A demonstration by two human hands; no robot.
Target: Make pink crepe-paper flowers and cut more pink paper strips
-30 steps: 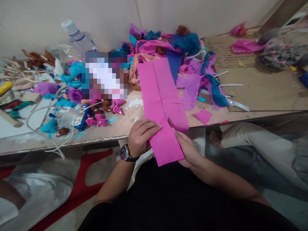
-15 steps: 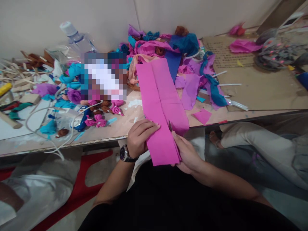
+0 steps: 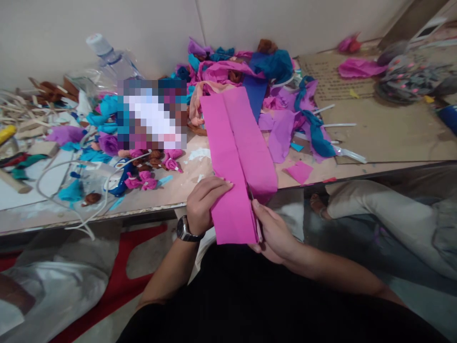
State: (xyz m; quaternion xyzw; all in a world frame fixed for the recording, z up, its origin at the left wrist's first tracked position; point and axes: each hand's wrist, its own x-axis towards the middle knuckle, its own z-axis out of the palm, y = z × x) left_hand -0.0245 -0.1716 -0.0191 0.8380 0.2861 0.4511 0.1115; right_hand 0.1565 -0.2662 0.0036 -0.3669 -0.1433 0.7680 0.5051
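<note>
A long folded sheet of pink crepe paper (image 3: pixel 228 157) reaches from the table out over its front edge toward my body. A lengthwise slit splits it into two strips. My left hand (image 3: pixel 205 202) grips the left side, thumb and fingers laid over the paper. At the slit's near end, my right hand (image 3: pixel 273 231) is closed around scissors (image 3: pixel 249 191). Only part of a dark blade and a bit of handle show; paper and fingers cover the rest. The near end of the left strip hangs in front of my torso.
Crepe paper scraps and paper flowers (image 3: pixel 146 180) crowd the table's left and middle. A clear bottle (image 3: pixel 116 62) stands behind them. A white cable (image 3: pixel 39 183) droops over the front edge. Flattened cardboard (image 3: pixel 389 138) lies at right. Another person's leg (image 3: pixel 371 205) is below it.
The near end of the left strip has shifted left, and the gap beside the scissors looks wider. My right hand has moved slightly left and stays around the scissors; my left hand keeps its grip.
</note>
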